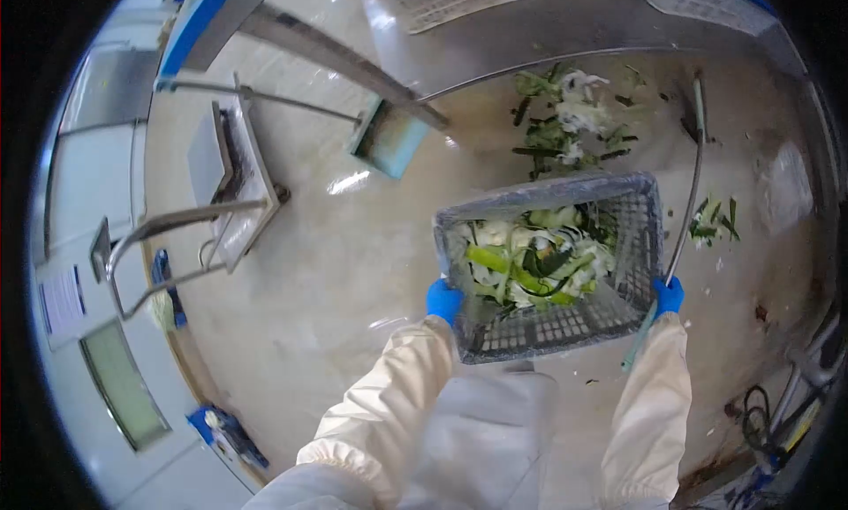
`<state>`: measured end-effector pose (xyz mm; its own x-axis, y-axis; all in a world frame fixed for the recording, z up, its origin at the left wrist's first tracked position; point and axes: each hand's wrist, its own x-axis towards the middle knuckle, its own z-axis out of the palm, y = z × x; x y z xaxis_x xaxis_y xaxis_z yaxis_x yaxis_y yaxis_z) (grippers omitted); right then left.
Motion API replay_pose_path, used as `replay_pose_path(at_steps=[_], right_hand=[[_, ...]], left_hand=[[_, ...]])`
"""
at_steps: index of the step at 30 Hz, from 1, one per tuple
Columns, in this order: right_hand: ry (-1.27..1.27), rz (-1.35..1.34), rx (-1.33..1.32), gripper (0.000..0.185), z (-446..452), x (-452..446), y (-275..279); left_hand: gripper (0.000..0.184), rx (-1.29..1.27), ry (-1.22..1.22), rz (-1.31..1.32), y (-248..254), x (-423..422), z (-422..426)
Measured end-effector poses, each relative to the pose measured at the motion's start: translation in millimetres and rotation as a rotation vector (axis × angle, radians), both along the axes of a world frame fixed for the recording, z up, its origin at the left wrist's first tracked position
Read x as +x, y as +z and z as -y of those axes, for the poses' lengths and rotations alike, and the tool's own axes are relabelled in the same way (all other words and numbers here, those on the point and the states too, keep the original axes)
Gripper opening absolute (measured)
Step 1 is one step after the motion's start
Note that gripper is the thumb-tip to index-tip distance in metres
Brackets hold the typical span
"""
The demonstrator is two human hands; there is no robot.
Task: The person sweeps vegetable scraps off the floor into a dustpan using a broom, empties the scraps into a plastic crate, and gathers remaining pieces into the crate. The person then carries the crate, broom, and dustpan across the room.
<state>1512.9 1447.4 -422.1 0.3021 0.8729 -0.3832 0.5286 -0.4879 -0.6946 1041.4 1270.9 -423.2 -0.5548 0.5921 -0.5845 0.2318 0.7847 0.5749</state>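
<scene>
A dark grey plastic crate [652, 245] hangs tilted in front of my body, its open top showing. Inside lie vegetable scraps [508, 261], pale and green peelings and leaves. My left hand [444, 302], in a blue glove, grips the crate's left side. On the opposite side my right hand [669, 295], also blue-gloved, closes on the crate's edge. A long thin pole [691, 188] runs past my right hand, with a greenish end below it. Whether that hand also holds the pole, I cannot tell. Most of the fingers are hidden.
Loose scraps [574, 113] lie on the wet floor beyond the crate, with a smaller heap [714, 222] to the right. A long-handled dustpan [389, 139] and a wheeled cart [238, 174] stand at left. A metal table [565, 37] is at the top; hoses [758, 413] are lower right.
</scene>
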Motion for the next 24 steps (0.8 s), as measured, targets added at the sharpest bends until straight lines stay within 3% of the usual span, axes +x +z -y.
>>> replay_pose_path(at_steps=[2,4,6,7,9,10,11,12,13,14,16,20,22,24], right_hand=[[-0.018,-0.123,-0.074,0.012,6,19,-29],[-0.005,-0.132,-0.056,0.011,22,18,-24],[-0.028,-0.100,-0.045,0.010,26,0,-3],[-0.057,-0.033,-0.035,0.010,36,-28,19],[-0.109,-0.146,-0.016,0.010,65,-68,39],[-0.158,-0.307,-0.002,0.010,80,-97,43],[-0.155,-0.239,-0.008,0.011,93,-130,51],[-0.251,-0.355,0.035,0.011,123,-168,63],[-0.293,-0.432,0.051,0.014,154,-202,66],[-0.337,-0.411,0.016,0.015,176,-229,58],[-0.388,-0.446,-0.058,0.015,213,-293,58],[-0.316,-0.368,-0.128,0.014,295,-406,22],[-0.295,-0.533,-0.296,0.022,322,-444,19],[-0.283,-0.583,-0.280,0.020,348,-466,6]], left_hand=[[0.017,0.018,0.113,-0.024,-14,18,3],[0.018,-0.029,0.130,0.055,-49,-3,39],[0.022,0.080,0.320,0.428,-16,-15,39],[0.023,0.070,0.337,0.422,-20,-28,51],[0.026,-0.029,0.319,0.346,-8,-55,73],[0.024,0.035,0.443,0.457,-20,-77,92],[0.022,0.004,0.463,0.441,-13,-94,98],[0.019,0.041,0.490,0.418,-33,-134,134],[0.016,0.038,0.548,0.414,-4,-161,141],[0.016,0.062,0.462,0.313,-15,-196,167],[0.029,0.019,0.441,0.292,-16,-272,210],[0.027,0.016,0.515,0.160,5,-381,255],[0.026,-0.092,0.454,0.035,-9,-442,304],[0.020,-0.089,0.491,-0.070,1,-439,313]])
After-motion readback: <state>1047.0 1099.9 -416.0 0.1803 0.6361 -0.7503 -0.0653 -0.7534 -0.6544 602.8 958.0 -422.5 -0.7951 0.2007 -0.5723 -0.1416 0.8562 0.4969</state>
